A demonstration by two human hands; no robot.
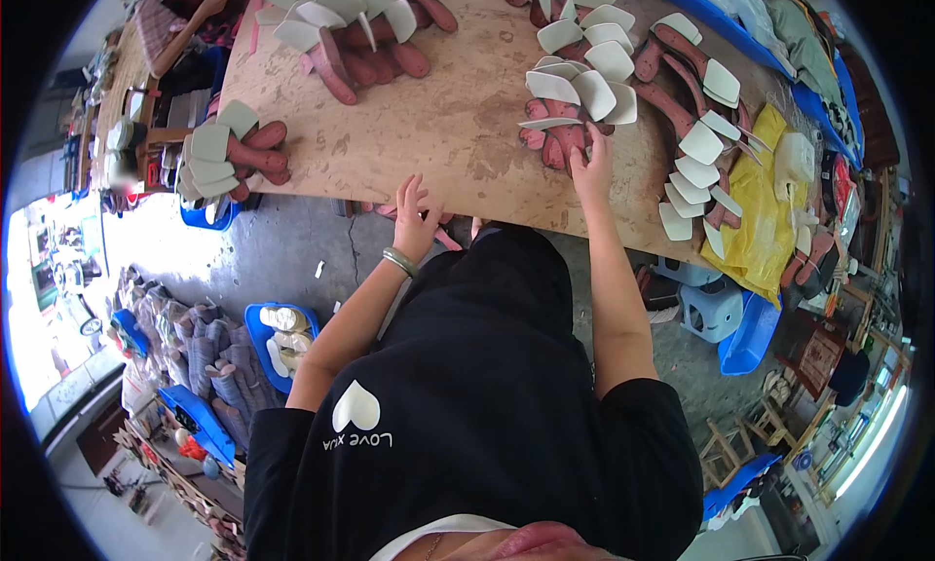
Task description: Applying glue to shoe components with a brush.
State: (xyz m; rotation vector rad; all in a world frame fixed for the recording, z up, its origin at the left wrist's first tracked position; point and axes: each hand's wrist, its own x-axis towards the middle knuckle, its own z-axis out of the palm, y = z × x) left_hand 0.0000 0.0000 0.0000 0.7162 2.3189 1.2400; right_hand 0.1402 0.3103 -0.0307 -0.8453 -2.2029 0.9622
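Observation:
My right hand point(591, 171) reaches over the table to a bunch of reddish-brown shoe insoles point(553, 150). Its fingers are apart and at the edge of the bunch; no piece is clearly held between them. White, rounded flat pieces point(596, 93) fan out from these insoles. At the table's front edge, my left hand point(417, 218) hovers with loosely spread fingers and nothing in it. A bangle circles that wrist. Below it, partly hidden, a few pinkish pieces point(446, 238) show under the edge.
More insole bunches lie on the wooden table point(438, 142): one far left point(365, 35), one near left point(234, 152), a row at right point(696, 152). A yellow sack point(755, 210) hangs over the right side. Blue stools point(711, 308) and a bin point(282, 342) stand on the floor. Another person's arm point(190, 35) shows far left.

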